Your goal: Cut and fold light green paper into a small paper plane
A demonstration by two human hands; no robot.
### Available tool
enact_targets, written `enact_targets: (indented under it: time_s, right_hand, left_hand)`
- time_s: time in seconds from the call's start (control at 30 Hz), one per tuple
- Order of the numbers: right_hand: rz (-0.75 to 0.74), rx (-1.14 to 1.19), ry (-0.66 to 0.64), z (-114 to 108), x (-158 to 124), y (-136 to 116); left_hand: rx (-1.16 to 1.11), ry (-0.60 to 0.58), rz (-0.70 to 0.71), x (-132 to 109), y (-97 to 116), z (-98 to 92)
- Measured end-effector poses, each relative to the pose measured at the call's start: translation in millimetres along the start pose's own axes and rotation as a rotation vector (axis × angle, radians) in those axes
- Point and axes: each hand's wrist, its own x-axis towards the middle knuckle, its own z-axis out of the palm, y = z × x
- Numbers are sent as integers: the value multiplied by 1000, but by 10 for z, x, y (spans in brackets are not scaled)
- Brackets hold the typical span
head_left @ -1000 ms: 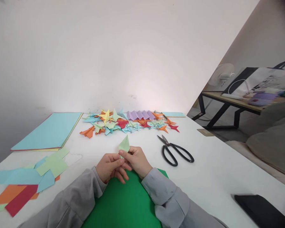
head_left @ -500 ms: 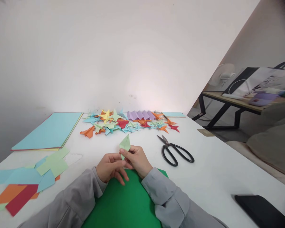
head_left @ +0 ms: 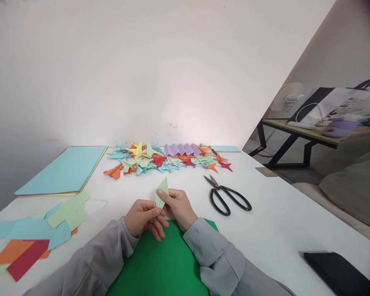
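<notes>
A light green folded paper piece [head_left: 162,191], diamond-like with a pointed top, is held up between my two hands. My right hand [head_left: 181,207] pinches it from the right, its thumb lying across the front face. At the lower end, my left hand [head_left: 146,217] grips the paper between thumb and index finger, the other fingers curled loosely below. A green sheet [head_left: 160,263] lies beneath my forearms at the table's near edge. Black-handled scissors [head_left: 226,195] rest to the right of my right hand, blades pointing away to the left.
Folded paper shapes [head_left: 158,160] in many colours line the wall, with a purple pleated strip [head_left: 182,149] among them. Large paper sheets [head_left: 61,170] are stacked at the left, cut paper pieces [head_left: 31,228] nearer. A black flat object [head_left: 339,271] lies at the right.
My right thumb has moved up onto the front of the green paper, which has turned slightly and looks narrower. My left hand has stayed at its lower end.
</notes>
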Motion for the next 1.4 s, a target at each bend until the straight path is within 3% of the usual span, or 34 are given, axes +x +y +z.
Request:
enact_targets:
  time_s: [0.2, 0.47, 0.83, 1.4]
  right_hand:
    - [-51, -8, 31, -15, 16, -3]
    - [9, 161, -124, 21, -36, -39]
    - [-7, -13, -143, 11, -37, -48]
    - [149, 43, -16, 44, -24, -35]
  left_hand:
    - [-7, -55, -52, -11, 37, -10]
    - [9, 73, 60, -12, 28, 66]
    - [94, 42, -21, 11, -16, 31]
    - [48, -41, -80, -6, 27, 39]
